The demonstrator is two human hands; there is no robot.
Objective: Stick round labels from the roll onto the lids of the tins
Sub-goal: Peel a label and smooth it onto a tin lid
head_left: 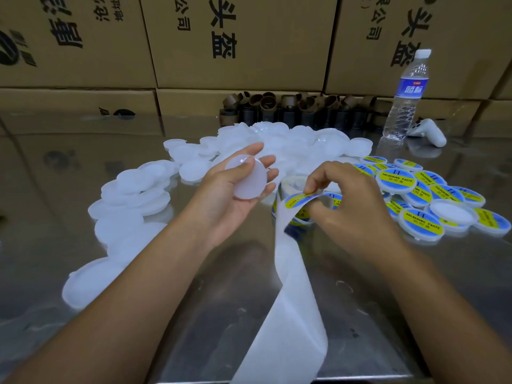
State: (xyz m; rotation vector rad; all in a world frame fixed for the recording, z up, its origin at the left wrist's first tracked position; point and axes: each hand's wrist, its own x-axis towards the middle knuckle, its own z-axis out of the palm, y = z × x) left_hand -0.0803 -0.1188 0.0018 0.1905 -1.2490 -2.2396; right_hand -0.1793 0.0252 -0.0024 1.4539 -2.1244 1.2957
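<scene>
While the left hand holds one blank lid under its thumb, the right hand pinches one label at the single roll; roughly a dozen labelled lids lie right.

Left hand holds a blank lid; right hand pinches a label on the roll

Far edge of the shiny steel table: a heap of brown cardboard roll cores. Far right corner, clear plastic water bottle upright, white plastic controller just beside. Printed brown cardboard boxes stacked behind.
</scene>
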